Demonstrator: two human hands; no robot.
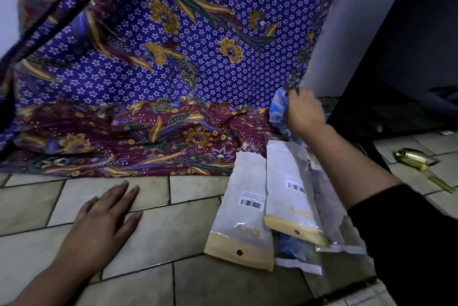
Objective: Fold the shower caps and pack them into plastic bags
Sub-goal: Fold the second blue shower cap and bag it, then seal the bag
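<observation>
blue shower cap [278, 107] held near plastic bags [241, 219]

the right grip [303, 112] curls tight round the blue shower cap just beyond the plastic bags lying on the tiled floor [158, 238]. left of the plastic bags, the left grip [104, 211] lies flat, fingers straight, holding nothing.

A patterned cloth [158, 57] fills the upper left and centre of the frame: blue with small white flowers, with a maroon border along its lower edge. This edge lies on the floor [153, 238], which is pale tile with dark joints. A white wall edge [347, 40] stands at the upper right. A gold-coloured object [411, 157] lies on the tiles at the right edge.
</observation>
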